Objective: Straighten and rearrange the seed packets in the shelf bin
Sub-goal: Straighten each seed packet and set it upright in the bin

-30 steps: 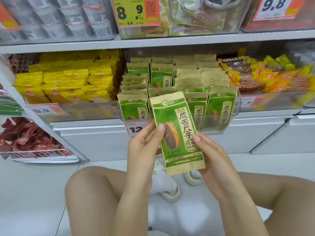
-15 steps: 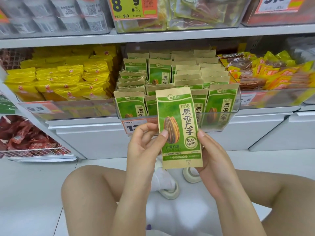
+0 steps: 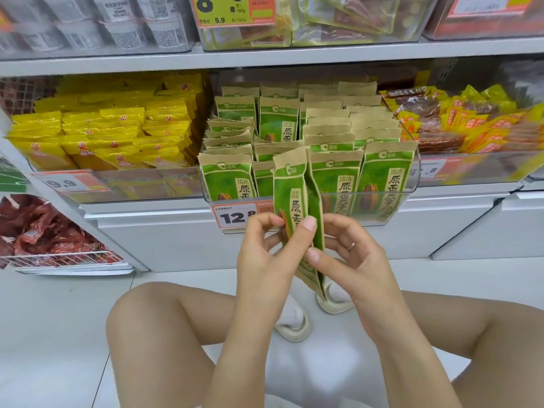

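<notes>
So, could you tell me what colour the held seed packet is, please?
Green with a tan kraft-paper top, seen in the head view: seed packet.

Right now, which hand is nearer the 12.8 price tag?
Left. The left hand sits just below the price tag, its fingers overlapping the tag's right edge; the right hand is beyond the held packet.

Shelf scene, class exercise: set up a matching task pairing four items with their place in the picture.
Items:
1. held seed packet
2. yellow packets
3. red packets
4. price tag 12.8

Places:
A. wire basket, lower left
B. front of the clear bin
C. between left hand and right hand
D. bin left of the green packets

Pairs: 1-C, 2-D, 3-A, 4-B
</notes>
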{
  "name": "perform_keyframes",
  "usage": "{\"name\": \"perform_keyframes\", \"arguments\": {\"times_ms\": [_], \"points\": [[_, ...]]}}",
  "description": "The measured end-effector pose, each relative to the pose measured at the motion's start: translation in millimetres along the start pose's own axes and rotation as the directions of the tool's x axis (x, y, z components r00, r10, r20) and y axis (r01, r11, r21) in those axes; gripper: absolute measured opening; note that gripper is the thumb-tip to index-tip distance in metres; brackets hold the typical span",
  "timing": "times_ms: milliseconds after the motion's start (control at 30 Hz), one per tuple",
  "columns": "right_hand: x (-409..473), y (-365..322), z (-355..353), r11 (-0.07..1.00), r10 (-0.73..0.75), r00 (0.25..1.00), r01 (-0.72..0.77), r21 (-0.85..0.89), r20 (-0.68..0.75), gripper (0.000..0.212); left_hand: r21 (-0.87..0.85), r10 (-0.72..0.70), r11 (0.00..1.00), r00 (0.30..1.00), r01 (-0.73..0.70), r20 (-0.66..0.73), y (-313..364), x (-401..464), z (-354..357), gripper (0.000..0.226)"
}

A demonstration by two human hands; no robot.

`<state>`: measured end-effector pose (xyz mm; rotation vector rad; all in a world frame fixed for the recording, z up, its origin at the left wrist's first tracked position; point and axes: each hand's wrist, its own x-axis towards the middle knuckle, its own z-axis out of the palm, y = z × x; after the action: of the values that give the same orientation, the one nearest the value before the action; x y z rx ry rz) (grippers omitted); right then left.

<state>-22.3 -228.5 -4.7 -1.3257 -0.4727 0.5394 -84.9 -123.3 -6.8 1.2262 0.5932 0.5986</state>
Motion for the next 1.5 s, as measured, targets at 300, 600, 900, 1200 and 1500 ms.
{"name": "perform_keyframes", "arguments": {"times_ms": [300,600,900,1200,1500], "points": [[27,-10,12,0.995,0.096,0.994,-0.094,0.043,-0.047,0.033,0.000,-0.016,1.000,0.998,0.017,0.067,-5,-1,0,0.046],[32,-15,24,0.986,0.148,0.985,-0.140,0.092,-0.085,0.026,0.013,-0.042,0.999,0.998,0.042,0.041,-4,-1,-2,0.048],[32,-19,20,0.978,0.157,0.978,-0.135,0.160,-0.136,0.025,0.003,-0.039,0.999,0.985,0.039,0.167,-7,-2,-4,0.047],[20,-11,-2,0.988,0.124,0.986,-0.133,0.079,0.112,0.032,-0.070,-0.029,0.997,0.995,0.036,0.097,1,0,-8,0.053],[3,-11,-12,0.987,0.157,0.947,-0.162,-0.005,0.279,0.025,-0.064,-0.021,0.998,0.999,0.024,0.048,6,-1,-8,0.046]]}}
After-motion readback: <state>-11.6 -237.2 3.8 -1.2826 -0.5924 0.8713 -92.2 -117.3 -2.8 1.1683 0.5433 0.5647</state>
